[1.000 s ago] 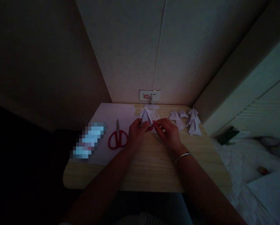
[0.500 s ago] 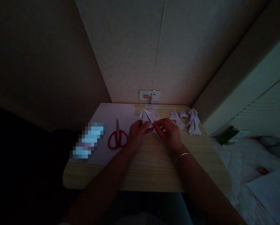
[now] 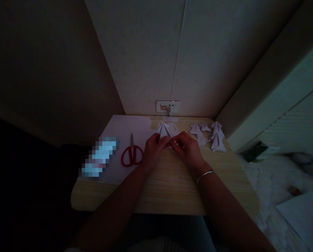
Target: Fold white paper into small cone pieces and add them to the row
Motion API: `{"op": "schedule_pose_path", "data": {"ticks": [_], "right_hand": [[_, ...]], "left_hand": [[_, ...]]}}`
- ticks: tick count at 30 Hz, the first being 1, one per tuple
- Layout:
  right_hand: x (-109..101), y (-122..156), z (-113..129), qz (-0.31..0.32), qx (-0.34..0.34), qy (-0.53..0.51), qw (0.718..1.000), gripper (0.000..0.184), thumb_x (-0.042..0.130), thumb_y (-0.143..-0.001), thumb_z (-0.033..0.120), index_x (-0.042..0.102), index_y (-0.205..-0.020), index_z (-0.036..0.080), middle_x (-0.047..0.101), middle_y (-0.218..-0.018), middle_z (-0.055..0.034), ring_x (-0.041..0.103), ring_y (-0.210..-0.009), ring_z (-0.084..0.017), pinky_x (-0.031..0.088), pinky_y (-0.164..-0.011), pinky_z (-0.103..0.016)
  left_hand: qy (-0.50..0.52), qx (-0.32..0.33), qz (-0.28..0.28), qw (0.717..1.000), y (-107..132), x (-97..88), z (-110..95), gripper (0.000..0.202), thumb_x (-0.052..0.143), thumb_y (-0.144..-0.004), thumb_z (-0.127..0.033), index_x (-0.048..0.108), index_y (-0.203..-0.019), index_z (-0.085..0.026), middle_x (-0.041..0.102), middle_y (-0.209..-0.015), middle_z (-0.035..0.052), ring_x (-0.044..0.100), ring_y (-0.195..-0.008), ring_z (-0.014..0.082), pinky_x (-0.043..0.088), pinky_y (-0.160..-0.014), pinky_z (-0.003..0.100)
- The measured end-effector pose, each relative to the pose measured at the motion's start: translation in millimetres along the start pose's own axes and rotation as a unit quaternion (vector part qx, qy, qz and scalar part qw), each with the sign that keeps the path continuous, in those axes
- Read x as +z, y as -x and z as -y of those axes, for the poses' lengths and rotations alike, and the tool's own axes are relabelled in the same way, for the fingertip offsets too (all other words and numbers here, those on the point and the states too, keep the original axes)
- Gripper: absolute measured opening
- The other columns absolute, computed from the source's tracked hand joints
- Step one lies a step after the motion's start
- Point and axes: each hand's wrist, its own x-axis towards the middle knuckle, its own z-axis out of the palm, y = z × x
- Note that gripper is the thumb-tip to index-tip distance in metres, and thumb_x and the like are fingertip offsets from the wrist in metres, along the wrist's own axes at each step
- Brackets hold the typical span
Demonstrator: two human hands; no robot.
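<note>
A folded white paper piece (image 3: 164, 129), pleated and pointed at the top, is gripped by my left hand (image 3: 155, 148) with the thumb across its lower part. My right hand (image 3: 188, 148), wearing a bracelet at the wrist, pinches the lower right edge of the same paper. Its fingertips almost meet those of my left hand. Red-handled scissors (image 3: 132, 154) lie just left of my left hand, blades pointing away. Beyond my right hand, several folded paper trees (image 3: 216, 136) lie at the back right of the table.
A large white paper sheet (image 3: 119, 129) covers the left of the wooden table (image 3: 166, 199). A pixelated bright device (image 3: 101, 157) rests on it. Paper scraps (image 3: 170, 119) lie near the wall socket (image 3: 168, 106). A thin paper strip (image 3: 178, 166) lies below my right hand.
My right fingertips have shifted slightly left and down along the paper's lower edge, closer to my left fingers. Both hands keep hold of the folded paper.
</note>
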Motion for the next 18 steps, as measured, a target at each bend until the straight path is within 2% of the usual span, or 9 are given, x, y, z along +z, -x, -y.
{"op": "schedule_pose_path", "data": {"ticks": [6,13,18], "right_hand": [[-0.4,0.1,1.3,0.012,-0.009,0.048,0.999,0.012,0.052,-0.086,0.024,0.062,-0.084,0.018,0.056,-0.077,-0.0042,0.054,-0.065,-0.013,0.041,-0.056,-0.024],[1.6,-0.6,0.2,0.014,0.020,0.022,0.999,0.008,0.054,-0.082,0.022,0.061,-0.083,0.017,0.055,-0.076,-0.0026,0.052,-0.061,-0.011,0.041,-0.056,-0.022],[1.5,-1.6,-2.1,0.026,0.038,-0.022,0.999,0.003,0.056,-0.077,0.018,0.059,-0.077,0.018,0.052,-0.068,0.0008,0.047,-0.058,-0.010,0.036,-0.053,-0.021]], "left_hand": [[-0.017,0.005,-0.009,1.000,-1.3,-1.3,2.6,0.025,0.070,-0.067,-0.033,0.057,-0.075,-0.014,0.059,-0.075,-0.0015,0.058,-0.071,0.0102,0.051,-0.077,0.030],[-0.059,-0.004,-0.002,0.998,-2.2,-3.3,2.7,0.026,0.071,-0.065,-0.035,0.057,-0.073,-0.014,0.060,-0.073,-0.0017,0.058,-0.070,0.0110,0.049,-0.077,0.030],[0.002,-0.032,0.003,0.999,0.8,0.1,-1.1,0.025,0.072,-0.064,-0.032,0.057,-0.073,-0.014,0.060,-0.074,-0.0008,0.059,-0.072,0.0115,0.049,-0.077,0.030]]}}
